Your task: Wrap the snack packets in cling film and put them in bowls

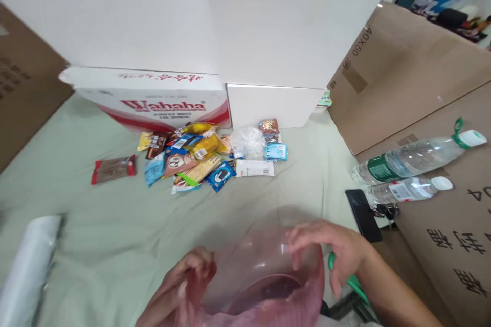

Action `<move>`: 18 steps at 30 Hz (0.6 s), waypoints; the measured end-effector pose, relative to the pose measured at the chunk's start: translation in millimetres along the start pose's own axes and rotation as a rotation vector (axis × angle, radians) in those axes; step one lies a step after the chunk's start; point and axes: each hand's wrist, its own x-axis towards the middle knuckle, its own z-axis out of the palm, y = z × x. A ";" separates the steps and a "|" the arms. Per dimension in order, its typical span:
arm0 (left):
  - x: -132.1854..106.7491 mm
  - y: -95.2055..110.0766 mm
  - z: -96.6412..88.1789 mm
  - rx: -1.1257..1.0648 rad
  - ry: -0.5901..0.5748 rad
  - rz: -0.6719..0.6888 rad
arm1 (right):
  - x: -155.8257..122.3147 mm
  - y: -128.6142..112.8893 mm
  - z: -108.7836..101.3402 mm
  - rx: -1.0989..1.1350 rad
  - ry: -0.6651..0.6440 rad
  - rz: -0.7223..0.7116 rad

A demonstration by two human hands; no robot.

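Observation:
In front of me, low in the head view, is a pink see-through plastic bag [253,260] with its mouth spread wide. My left hand [187,276] is closed on the bag's left edge, fingers curled into the film. At the opposite side, my right hand [333,250] has its fingers stretched over the bag's rim, its thumb apart on the outer side; these fingers are slightly blurred. A darker patch shows inside the bag, too unclear to name. Beyond lies a pile of packaged snacks [192,156], with a brown bar in a red-ended wrapper [114,169] to its left.
A white Wahaha carton [164,104] and white panels stand behind the snacks. Brown cardboard [399,61] walls the right side. Two water bottles [412,161] and a black phone [362,214] lie at right. A white roll [30,271] lies at left on the pale green cloth [115,219].

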 end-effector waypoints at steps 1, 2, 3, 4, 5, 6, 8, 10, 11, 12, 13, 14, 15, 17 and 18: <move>1.5 12.0 14.3 -0.027 -0.022 0.027 | -8.9 -10.2 12.9 0.029 0.038 0.013; 2.7 21.4 25.4 -0.044 -0.030 0.023 | -18.5 -19.9 21.3 0.028 0.088 0.035; 3.7 27.6 32.8 -0.068 -0.019 0.012 | -28.6 -29.2 25.8 -0.002 0.136 0.061; 4.6 30.5 36.5 -0.083 -0.006 0.008 | -38.6 -38.2 26.9 -0.057 0.173 0.092; 5.4 30.4 36.6 -0.083 0.015 0.006 | -48.0 -46.2 25.1 -0.141 0.209 0.135; 6.0 28.1 33.5 -0.070 0.039 0.013 | -56.2 -52.6 21.0 -0.253 0.253 0.190; 5.8 20.1 20.1 -0.026 0.091 0.026 | -67.2 -56.5 7.1 -0.536 0.401 0.314; 3.1 12.7 0.7 0.001 0.153 0.026 | -69.7 -43.6 -13.4 -0.835 0.570 0.413; 0.6 10.5 -10.2 0.002 0.188 0.025 | -68.1 -30.3 -26.0 -0.970 0.636 0.441; -2.5 9.6 -21.4 0.000 0.234 0.027 | -65.1 -13.2 -39.9 -1.088 0.681 0.462; -6.2 10.0 -32.8 -0.001 0.287 0.032 | -61.1 6.5 -55.0 -1.187 0.724 0.478; -10.4 11.8 -44.0 -0.001 0.346 0.040 | -56.5 27.7 -70.5 -1.257 0.752 0.499; -14.9 14.8 -55.0 -0.001 0.406 0.051 | -51.5 48.9 -85.8 -1.297 0.770 0.520; -23.4 24.0 -76.0 0.007 0.512 0.090 | -40.6 86.5 -112.8 -1.334 0.779 0.552; -26.6 29.9 -86.1 0.021 0.551 0.121 | -34.7 101.4 -123.2 -1.336 0.773 0.561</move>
